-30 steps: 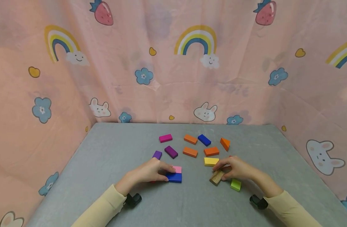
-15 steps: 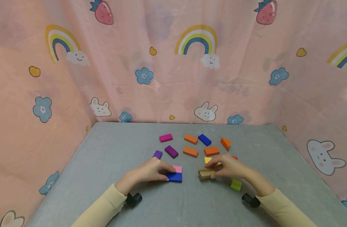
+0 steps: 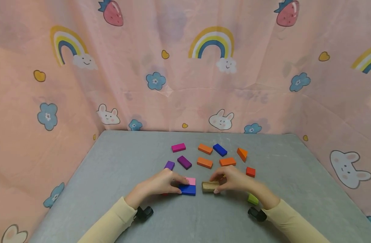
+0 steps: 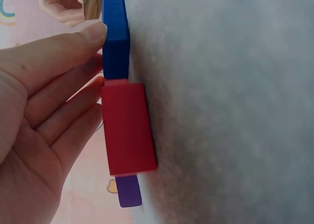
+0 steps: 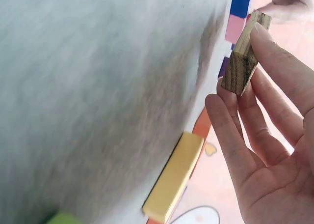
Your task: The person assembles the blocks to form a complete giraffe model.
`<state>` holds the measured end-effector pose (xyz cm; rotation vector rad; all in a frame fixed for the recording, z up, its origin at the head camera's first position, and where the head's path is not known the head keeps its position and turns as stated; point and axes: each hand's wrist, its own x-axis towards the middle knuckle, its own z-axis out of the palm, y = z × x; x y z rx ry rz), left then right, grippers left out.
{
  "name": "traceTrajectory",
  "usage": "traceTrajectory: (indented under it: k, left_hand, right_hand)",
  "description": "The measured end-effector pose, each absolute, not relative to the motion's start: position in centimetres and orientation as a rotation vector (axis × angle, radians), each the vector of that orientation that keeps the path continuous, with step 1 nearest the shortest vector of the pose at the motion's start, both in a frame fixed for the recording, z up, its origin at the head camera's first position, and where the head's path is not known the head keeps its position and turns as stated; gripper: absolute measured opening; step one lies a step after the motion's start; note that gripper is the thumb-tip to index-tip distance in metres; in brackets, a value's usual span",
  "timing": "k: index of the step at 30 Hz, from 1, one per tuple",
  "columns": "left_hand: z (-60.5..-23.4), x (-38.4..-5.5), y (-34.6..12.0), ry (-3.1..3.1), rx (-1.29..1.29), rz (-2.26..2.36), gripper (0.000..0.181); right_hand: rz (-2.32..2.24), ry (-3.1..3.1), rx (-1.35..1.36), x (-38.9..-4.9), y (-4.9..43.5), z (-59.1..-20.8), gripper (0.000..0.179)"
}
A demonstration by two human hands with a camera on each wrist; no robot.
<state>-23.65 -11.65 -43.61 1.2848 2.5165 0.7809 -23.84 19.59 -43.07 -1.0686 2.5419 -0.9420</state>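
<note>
My left hand (image 3: 156,184) holds the near blue block (image 3: 189,190), its thumb on that block and a finger at the pink block (image 3: 191,181) lying flush behind it. In the left wrist view a red block (image 4: 128,128) lies beside the blue one, with a purple block (image 4: 128,190) beyond. My right hand (image 3: 235,180) pinches a brown wood-grain block (image 3: 209,187) between thumb and fingers. This block appears raised off the table in the right wrist view, and a small gap separates it from the blue and pink pair.
Behind the hands lie a magenta block (image 3: 178,147), a dark purple block (image 3: 184,162), several orange blocks (image 3: 205,163) and another blue block (image 3: 220,150). The yellow block (image 5: 174,177), a red-orange block (image 3: 250,171) and a green block (image 3: 253,199) are near the right hand. Patterned cloth (image 3: 173,101) surrounds the grey tabletop (image 3: 134,145).
My right hand has moved left with the wooden block, which has turned from slanted to nearly level with the blue block's long side. The left hand stays in place.
</note>
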Motion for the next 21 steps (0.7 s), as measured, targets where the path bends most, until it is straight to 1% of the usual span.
traceTrajectory:
  k: [9,21]
  left_hand:
    - [-43.6,-23.6,-11.6,2.52,1.28,0.792,0.037]
    - [-43.6,-23.6,-11.5,2.523,1.276,0.784,0.037]
  right_hand:
    - [-0.907,2.492,-1.049,-23.7,18.2,-43.0,0.033]
    - [-0.878,2.499,-1.073,-23.6,17.4,-43.3,0.032]
